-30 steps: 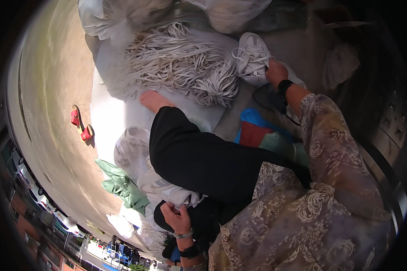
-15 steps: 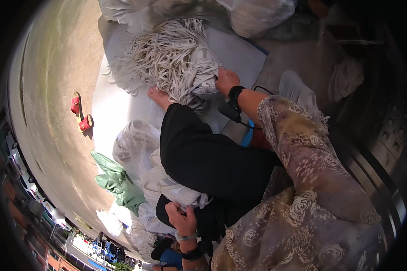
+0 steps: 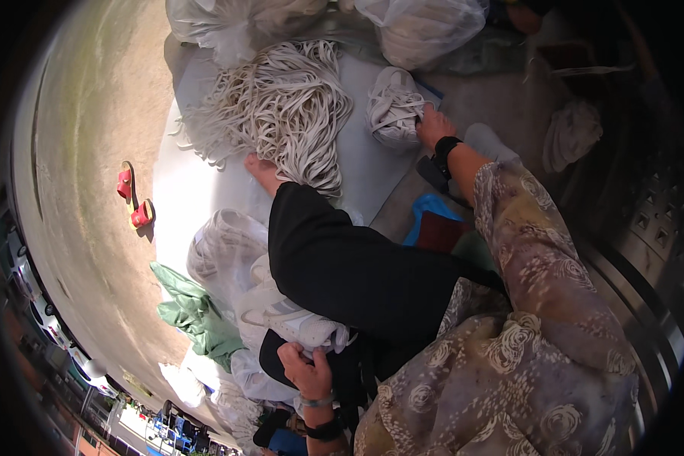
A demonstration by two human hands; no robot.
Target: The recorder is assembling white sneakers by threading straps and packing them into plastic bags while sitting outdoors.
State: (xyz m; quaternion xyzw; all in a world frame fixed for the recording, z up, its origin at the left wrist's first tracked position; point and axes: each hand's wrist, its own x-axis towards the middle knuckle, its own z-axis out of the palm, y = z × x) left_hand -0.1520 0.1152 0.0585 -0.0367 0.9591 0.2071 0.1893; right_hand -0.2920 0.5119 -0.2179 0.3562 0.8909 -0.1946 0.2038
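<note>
My right hand (image 3: 435, 128) is closed on the near right side of a white sneaker (image 3: 391, 106) with loose laces across its top. The shoe is at the right edge of a white sheet, apart from a large heap of off-white shoelaces (image 3: 292, 114). At the lower middle, my left hand (image 3: 308, 370) has its fingers curled against the end of another white sneaker (image 3: 300, 321). That shoe rests by my black-clad leg (image 3: 357, 258), which covers part of it. My bare foot (image 3: 261, 169) touches the heap's near edge.
Filled translucent bags (image 3: 425, 30) stand beyond the white sheet (image 3: 380, 178). Left of my leg are a clear bag (image 3: 228, 243) and green cloth (image 3: 197, 315). Red sandals (image 3: 133, 197) lie on the ground at left. Another pale shoe (image 3: 490, 142) sits behind my right wrist.
My right hand has carried the sneaker rightward, away from the lace heap, leaving a gap between them. The left hand and its shoe have stayed nearly still.
</note>
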